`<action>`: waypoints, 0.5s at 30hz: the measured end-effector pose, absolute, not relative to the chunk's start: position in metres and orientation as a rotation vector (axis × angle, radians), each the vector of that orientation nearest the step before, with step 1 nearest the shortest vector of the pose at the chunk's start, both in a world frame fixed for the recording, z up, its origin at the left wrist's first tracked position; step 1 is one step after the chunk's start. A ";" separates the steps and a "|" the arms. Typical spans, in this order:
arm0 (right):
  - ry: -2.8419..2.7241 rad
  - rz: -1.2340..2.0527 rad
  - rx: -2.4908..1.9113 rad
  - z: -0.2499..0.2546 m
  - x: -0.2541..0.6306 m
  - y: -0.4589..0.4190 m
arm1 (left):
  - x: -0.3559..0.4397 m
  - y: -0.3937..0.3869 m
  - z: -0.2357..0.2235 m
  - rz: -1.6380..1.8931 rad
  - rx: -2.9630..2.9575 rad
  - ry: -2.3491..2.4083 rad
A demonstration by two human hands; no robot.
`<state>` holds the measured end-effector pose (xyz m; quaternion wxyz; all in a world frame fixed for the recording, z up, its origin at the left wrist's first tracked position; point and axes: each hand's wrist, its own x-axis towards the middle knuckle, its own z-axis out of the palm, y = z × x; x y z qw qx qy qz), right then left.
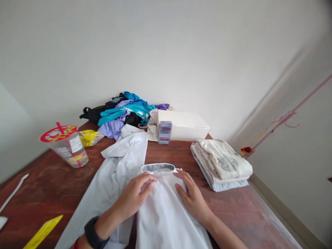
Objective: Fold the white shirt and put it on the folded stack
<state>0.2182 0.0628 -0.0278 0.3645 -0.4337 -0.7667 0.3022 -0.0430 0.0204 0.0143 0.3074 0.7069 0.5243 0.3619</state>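
Note:
A white shirt (166, 207) lies lengthwise in front of me, its round neckband (158, 167) at the far end with a grey inside. Just below the neckband on the left, my left hand (135, 193) has its thumb and fingertips nearly together in a pinch on the cloth. My right hand (193, 197) rests on the shirt's right shoulder, thumb and fingers apart. Left of this shirt is another white garment (103, 186), long and loosely crumpled, reaching back toward a clothes pile.
Behind are a heap of crumpled clothes (127, 110) and a white box (184, 124). Folded clothes (220, 162) are stacked at right. A lidded plastic cup (70, 148) with a straw, a yellow packet (89, 137) and a yellow strip (43, 233) sit leftward on the wooden table (171, 152).

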 end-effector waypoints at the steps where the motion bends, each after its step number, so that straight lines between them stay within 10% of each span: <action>1: -1.976 0.779 -1.112 -0.027 0.218 0.063 | -0.043 0.020 0.016 0.957 1.875 1.392; 15: -1.772 0.761 -1.119 -0.023 0.216 0.064 | -0.055 0.028 -0.003 1.072 1.882 1.752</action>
